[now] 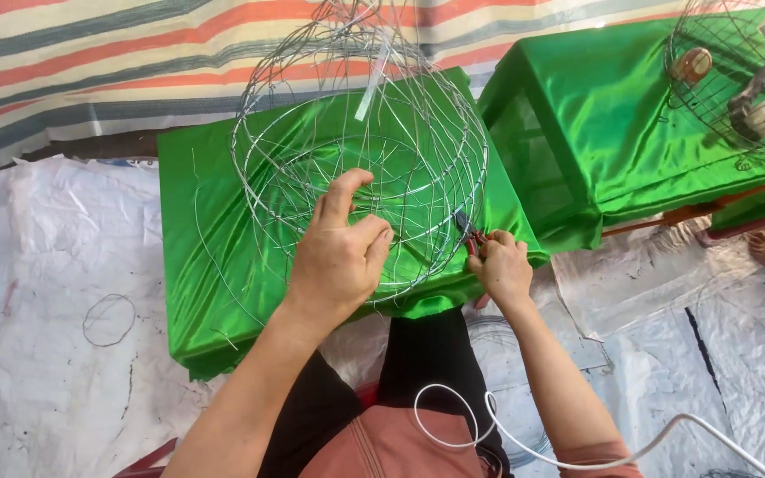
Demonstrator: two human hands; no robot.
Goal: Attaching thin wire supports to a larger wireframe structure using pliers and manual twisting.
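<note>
Nearest to me a white cable point(489, 438) crosses my lap; my left hand point(338, 252) grips the wire basket frame point(360, 150) on the green surface point(214, 265); my right hand point(499, 265) clenches small pliers point(468, 232) at its rim; I judge the frame mostly formed, with loose ends left.

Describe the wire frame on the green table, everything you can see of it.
The wire frame is a rounded, basket-like cage of thin silvery wire: several hoops crossed by curved ribs that gather at the top. It is open and empty, tilted toward the person, and rests on the green table. The left hand grips its near hoops; the right hand holds small red-handled pliers at its right rim. Loose wire ends trail off its left side.
</note>
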